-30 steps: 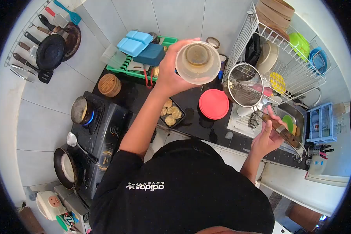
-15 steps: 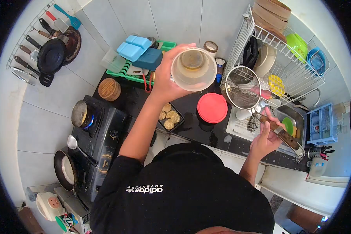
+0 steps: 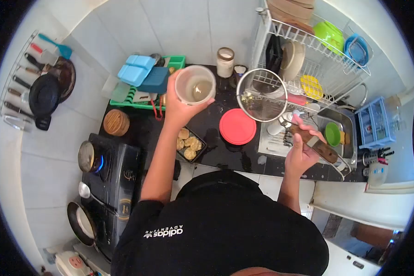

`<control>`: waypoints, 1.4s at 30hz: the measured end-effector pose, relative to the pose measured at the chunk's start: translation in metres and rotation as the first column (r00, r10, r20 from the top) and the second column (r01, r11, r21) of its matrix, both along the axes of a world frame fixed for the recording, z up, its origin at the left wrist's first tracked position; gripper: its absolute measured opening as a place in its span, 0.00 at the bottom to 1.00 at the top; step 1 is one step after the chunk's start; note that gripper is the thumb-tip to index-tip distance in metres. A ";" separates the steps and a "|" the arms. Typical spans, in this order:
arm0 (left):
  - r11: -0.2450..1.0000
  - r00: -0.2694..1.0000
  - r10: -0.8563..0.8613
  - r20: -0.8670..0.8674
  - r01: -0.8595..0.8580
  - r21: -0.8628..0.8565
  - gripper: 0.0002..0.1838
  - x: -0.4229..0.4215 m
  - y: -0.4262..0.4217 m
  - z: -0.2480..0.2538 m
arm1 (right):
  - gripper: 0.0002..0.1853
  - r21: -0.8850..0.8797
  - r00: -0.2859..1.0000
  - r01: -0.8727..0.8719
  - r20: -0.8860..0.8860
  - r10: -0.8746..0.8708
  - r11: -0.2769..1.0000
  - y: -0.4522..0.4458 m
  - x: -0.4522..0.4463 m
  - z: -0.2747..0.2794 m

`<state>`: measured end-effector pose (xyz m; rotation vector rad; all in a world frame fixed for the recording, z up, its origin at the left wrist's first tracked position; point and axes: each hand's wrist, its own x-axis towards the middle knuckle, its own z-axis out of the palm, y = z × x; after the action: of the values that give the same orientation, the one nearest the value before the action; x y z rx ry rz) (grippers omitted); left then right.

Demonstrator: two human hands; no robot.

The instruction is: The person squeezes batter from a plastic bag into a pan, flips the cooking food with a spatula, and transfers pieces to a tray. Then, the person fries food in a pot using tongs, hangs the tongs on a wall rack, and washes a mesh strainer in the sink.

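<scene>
My left hand [image 3: 183, 112] is wrapped around a translucent plastic tub [image 3: 182, 88], held above the counter with its mouth toward me. A little cloudy matter shows at the bottom; whether it is liquid I cannot tell. In my right hand [image 3: 302, 154] is a round wire-mesh strainer [image 3: 262, 97], gripped by its wooden handle [image 3: 325, 151]. The mesh hangs in front of the dish rack, apart from the tub. Below and between the two lies a red round lid [image 3: 238, 126]. Near my left forearm sits a black tray of golden-brown round pieces [image 3: 191, 146].
At left a lit stove [image 3: 112, 170] carries a small pan [image 3: 86, 156], a ladle [image 3: 84, 190] and a frying pan [image 3: 80, 224]. A wire dish rack [image 3: 317, 41] stands by the sink [image 3: 352, 124]. A jar [image 3: 225, 62] is against the wall.
The tub has moved left and farther from the camera, and its tilt has changed. The strainer has shifted slightly left. The whole view has shifted too.
</scene>
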<state>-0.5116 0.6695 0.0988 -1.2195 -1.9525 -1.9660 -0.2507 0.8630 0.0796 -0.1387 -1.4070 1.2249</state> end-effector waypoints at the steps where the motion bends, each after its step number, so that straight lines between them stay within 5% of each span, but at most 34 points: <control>1: 0.997 0.995 0.045 0.090 -0.039 -0.072 0.50 -0.004 0.000 -0.016 | 0.22 0.056 0.999 -0.032 -0.028 0.034 0.998 0.000 -0.002 -0.001; 6: 0.993 0.976 0.047 0.212 -0.022 -0.120 0.48 -0.016 0.008 -0.093 | 0.26 0.193 0.996 -0.029 0.083 0.014 0.981 0.004 0.000 0.002; 11: 0.962 0.964 0.048 0.260 0.025 -0.270 0.48 -0.032 0.028 -0.127 | 0.26 0.141 0.996 -0.072 0.057 0.064 0.987 0.013 -0.001 -0.006; 15: 0.972 0.946 0.007 0.324 0.069 -0.225 0.48 -0.058 0.049 -0.166 | 0.26 0.106 0.995 -0.075 0.078 0.067 0.992 0.023 0.001 -0.007; 20: 0.949 0.988 0.094 0.119 -0.053 -0.311 0.47 -0.088 0.085 -0.191 | 0.26 0.046 0.995 -0.085 0.049 0.082 0.995 0.037 0.003 -0.014; 29: 0.909 0.966 0.253 0.060 -0.216 -0.355 0.50 -0.108 0.135 -0.210 | 0.26 0.011 0.986 -0.040 0.163 0.038 0.999 0.064 0.005 -0.026; 36: 0.863 0.922 0.385 0.035 -0.346 -0.368 0.50 -0.084 0.126 -0.229 | 0.26 -0.083 0.971 -0.180 0.142 0.191 0.980 0.085 -0.010 -0.033; 39: 0.756 0.811 0.585 -0.023 -0.555 -0.346 0.41 -0.054 0.106 -0.234 | 0.26 -0.089 0.973 -0.177 0.135 0.188 0.980 0.094 -0.015 -0.023; 41: 0.823 0.872 0.449 0.194 -0.319 -0.470 0.26 -0.050 0.083 -0.264 | 0.23 -0.100 0.988 -0.123 0.077 0.131 0.987 0.098 -0.015 -0.020; 42: 0.811 0.904 0.400 0.149 -0.273 -0.517 0.16 -0.047 0.080 -0.268 | 0.23 -0.093 0.989 -0.137 0.049 0.142 0.986 0.101 -0.013 -0.021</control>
<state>-0.5588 0.7493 -0.1695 -0.6232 -2.6867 -1.5553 -0.2639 0.9641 0.0587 -0.1392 -1.4298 1.4103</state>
